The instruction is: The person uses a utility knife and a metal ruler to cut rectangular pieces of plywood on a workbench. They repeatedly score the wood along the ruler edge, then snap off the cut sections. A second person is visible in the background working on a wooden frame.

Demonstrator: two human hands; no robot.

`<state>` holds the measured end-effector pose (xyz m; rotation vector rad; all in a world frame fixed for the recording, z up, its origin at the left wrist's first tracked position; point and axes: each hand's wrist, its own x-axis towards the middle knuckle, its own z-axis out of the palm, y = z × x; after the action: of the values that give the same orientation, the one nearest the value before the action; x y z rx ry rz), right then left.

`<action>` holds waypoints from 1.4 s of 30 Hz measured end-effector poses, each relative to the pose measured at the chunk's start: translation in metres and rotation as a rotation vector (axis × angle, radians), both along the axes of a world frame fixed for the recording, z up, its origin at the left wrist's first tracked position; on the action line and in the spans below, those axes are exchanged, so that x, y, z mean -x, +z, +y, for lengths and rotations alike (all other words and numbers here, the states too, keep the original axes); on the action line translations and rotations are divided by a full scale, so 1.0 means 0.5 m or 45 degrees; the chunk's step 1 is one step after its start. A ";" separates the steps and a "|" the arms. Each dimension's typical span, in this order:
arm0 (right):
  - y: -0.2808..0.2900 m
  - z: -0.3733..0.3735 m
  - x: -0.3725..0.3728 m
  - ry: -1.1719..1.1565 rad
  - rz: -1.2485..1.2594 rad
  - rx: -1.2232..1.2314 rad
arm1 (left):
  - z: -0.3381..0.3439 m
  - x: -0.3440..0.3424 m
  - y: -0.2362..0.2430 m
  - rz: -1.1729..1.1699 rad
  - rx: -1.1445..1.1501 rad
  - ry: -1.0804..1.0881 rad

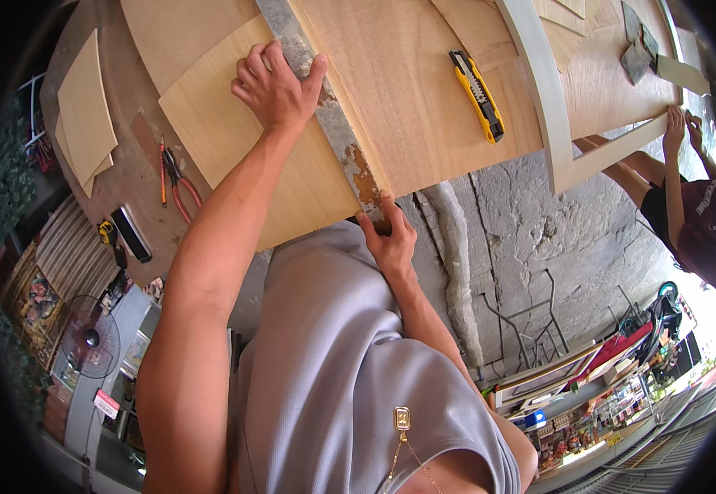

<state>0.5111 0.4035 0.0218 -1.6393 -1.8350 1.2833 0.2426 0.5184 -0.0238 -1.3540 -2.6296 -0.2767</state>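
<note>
A long, worn metal straightedge (343, 140), grey with rusty patches, lies across thin plywood sheets, running from the far side to the near edge. My left hand (280, 90) straddles its far part, fingers bent over the left side and thumb at the right. At the near end, my right hand (391, 239) grips the bar between thumb and fingers; some of those fingers are hidden. Under the bar and to its left is a pale plywood sheet (251, 123). A yellow and black utility knife (477, 96) rests on the browner plywood (416, 99) to the right.
Red-handled pliers (179, 181), a pencil (162, 169), a tape measure (107, 232) and plywood offcuts (86, 107) lie at left. A pale frame (547, 90) spans the right side, where another person's hands (677, 128) touch it. A fan (90, 337) stands lower left.
</note>
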 end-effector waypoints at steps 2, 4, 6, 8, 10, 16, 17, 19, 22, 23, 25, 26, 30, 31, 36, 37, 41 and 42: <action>-0.001 0.001 0.000 -0.004 0.014 -0.013 | 0.001 0.000 0.001 0.003 0.008 -0.002; -0.006 -0.002 -0.002 -0.021 0.041 0.037 | 0.000 -0.001 0.002 -0.009 0.007 0.006; -0.008 -0.002 -0.003 -0.007 0.043 0.001 | 0.000 -0.001 0.002 -0.008 0.000 0.009; -0.010 -0.002 -0.004 -0.002 0.048 -0.006 | 0.000 -0.002 0.001 0.005 -0.012 0.009; -0.013 -0.005 -0.006 -0.003 0.061 0.019 | 0.000 -0.001 0.002 0.002 -0.018 -0.001; -0.016 -0.005 -0.004 -0.009 0.084 -0.018 | 0.000 0.000 0.002 -0.010 0.009 0.005; -0.012 -0.002 -0.004 -0.002 0.074 -0.014 | 0.000 0.000 0.001 -0.014 0.016 0.008; -0.003 0.004 -0.002 0.016 0.055 -0.004 | 0.000 0.000 0.001 -0.021 0.020 0.011; -0.003 0.002 -0.004 -0.007 0.063 0.076 | -0.001 0.001 0.000 -0.027 0.021 0.009; -0.005 0.001 -0.004 -0.013 0.072 0.084 | -0.001 0.001 -0.001 -0.028 0.020 0.007; -0.008 0.000 -0.004 -0.028 0.088 0.099 | -0.001 0.001 0.000 -0.030 0.014 0.006; -0.008 0.001 -0.004 -0.029 0.098 0.084 | 0.000 0.000 0.001 -0.031 0.010 0.006; -0.001 0.006 -0.002 -0.043 0.133 0.081 | 0.002 -0.001 0.004 -0.035 0.004 0.014; 0.000 0.007 -0.001 -0.050 0.139 0.095 | 0.002 -0.001 0.004 -0.036 0.005 0.016; -0.003 0.005 -0.003 -0.065 0.158 0.119 | 0.002 -0.001 0.004 -0.039 0.009 0.015; -0.004 0.005 -0.002 -0.072 0.166 0.130 | 0.002 0.000 0.004 -0.038 0.007 0.011; -0.011 0.002 -0.006 -0.061 0.162 0.106 | 0.001 -0.001 0.005 -0.041 0.011 0.022; -0.011 0.001 -0.006 -0.070 0.170 0.129 | 0.001 -0.002 0.007 -0.047 0.010 0.019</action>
<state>0.5140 0.4040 0.0162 -1.6012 -1.6603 1.4457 0.2437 0.5190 -0.0202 -1.3438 -2.6727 -0.2919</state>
